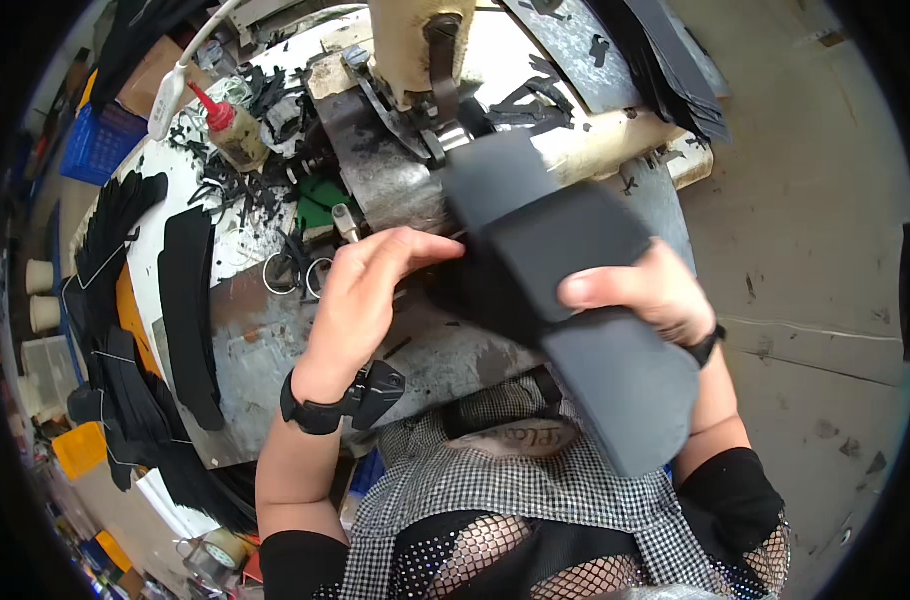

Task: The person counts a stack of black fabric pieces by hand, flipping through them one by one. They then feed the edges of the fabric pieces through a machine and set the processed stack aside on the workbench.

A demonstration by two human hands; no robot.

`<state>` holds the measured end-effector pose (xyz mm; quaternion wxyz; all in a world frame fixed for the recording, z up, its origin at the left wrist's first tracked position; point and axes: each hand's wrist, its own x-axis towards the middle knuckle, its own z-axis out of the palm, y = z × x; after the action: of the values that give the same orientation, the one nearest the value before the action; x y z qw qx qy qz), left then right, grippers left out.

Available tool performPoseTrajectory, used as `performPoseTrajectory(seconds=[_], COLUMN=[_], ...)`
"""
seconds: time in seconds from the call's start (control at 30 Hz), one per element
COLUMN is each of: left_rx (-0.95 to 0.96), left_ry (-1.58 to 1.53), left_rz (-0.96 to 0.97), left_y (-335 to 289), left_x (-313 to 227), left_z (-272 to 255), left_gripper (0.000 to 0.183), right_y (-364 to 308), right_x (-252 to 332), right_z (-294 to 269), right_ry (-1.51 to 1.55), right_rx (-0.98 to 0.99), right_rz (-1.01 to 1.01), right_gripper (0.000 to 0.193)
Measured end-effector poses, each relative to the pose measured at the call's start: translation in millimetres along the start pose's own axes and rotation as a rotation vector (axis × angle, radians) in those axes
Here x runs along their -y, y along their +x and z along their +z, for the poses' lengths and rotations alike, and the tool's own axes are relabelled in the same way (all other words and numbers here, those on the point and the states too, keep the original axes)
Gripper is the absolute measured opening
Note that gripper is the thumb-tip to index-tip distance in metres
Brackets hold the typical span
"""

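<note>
My right hand [647, 292] grips a folded piece of smooth black leather-like material [565, 245], its thumb lying on top and its other fingers hidden beneath. Several flat panels make up the piece; one rounded flap [630, 395] hangs down toward my apron, and another panel reaches up to the machine. The upper part is blurred. My left hand [365, 290] has its fingers stretched out to the piece's left edge, the tips touching or almost touching it; its thumb is partly hidden. Just beyond stands a cream machine [415, 45] with a metal foot and a worn metal bed [380, 165].
Black scraps litter the white tabletop around a bottle with a red nozzle [230, 130]. Two rings of scissors [295, 275] lie near my left hand. Bundled black strips [125, 330] are at the left, with stacked dark panels [660, 65] at the far right. A blue basket [100, 143] stands back left.
</note>
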<state>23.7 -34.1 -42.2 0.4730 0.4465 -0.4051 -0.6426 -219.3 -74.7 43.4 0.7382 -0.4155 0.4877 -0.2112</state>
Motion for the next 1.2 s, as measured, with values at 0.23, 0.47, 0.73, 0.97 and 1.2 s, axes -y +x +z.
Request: performPoseTrajectory(seconds=[0.23, 0.47, 0.73, 0.97, 1.2], left_rx=[0.326, -0.224, -0.344, -0.045, 0.039], left_ry=[0.543, 0.407, -0.079, 0.275, 0.286], left_rz=[0.713, 0.468, -0.059, 0.002, 0.037], left_y=[-5, -30, -15, -7, -11], left_x=[-38, 52, 32, -3, -7], left_z=[21, -3, -16, 3, 4], left_gripper=[0.076, 0.038, 0.034, 0.041, 0.039], right_y=[-32, 4, 26, 4, -8], right_x=[14, -23, -35, -4, -5], right_z=[-3, 16, 25, 3, 5], right_ry=[-0.352, -0.221, 0.014, -0.053, -0.145], right_rx=[0.174, 0.358, 0.326, 0.155, 0.199], right_rz=[-0.029, 0.034, 0.009, -0.031, -0.017], right_gripper=[0.058, 0.045, 0.055, 0.057, 0.062])
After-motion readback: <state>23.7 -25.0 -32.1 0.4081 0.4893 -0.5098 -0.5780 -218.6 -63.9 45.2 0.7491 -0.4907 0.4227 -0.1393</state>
